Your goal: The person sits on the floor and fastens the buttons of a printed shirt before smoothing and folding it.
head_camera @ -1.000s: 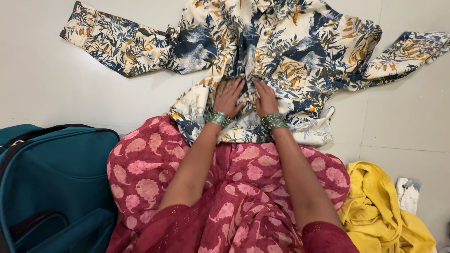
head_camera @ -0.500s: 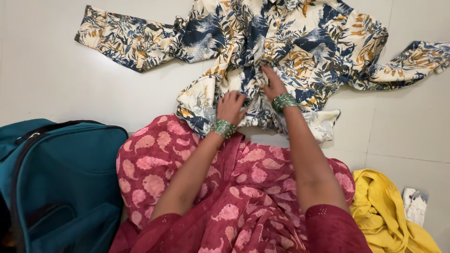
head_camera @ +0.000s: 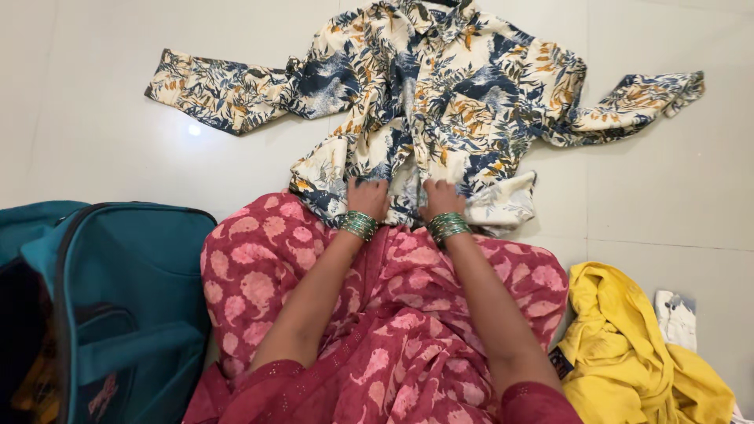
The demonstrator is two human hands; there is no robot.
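The leaf-printed shirt (head_camera: 440, 102) lies face up on the pale tiled floor (head_camera: 94, 118), both sleeves thrown out wide, its hem drawn up against the seated person's knees. The left hand (head_camera: 367, 196) and the right hand (head_camera: 440, 198) sit side by side at that hem, either side of the front opening, fingers curled down into the cloth — whether they have actually pinched a fold or are only pressing it flat, I cannot tell from here, since the fingertips are buried in the fabric.

What could go awry: the lower half of the shirt is bunched and rucked while the chest lies fairly smooth, so any tug at the hem would likely drag those creases upward and skew the two fronts out of line. The hem also rests right against the red flowered skirt (head_camera: 393, 314) (the two cloths touch), and a careless pull might catch both together. The far sleeves are well out of reach and would twist if the body shifts.

Counting: one printed shirt, two hands, a stack of green bangles (head_camera: 358, 225) on each wrist — two stacks — one teal bag (head_camera: 133, 298) open at the left, one yellow garment (head_camera: 628, 345) heaped at the right, and one small white cloth (head_camera: 677, 318) just beside it.
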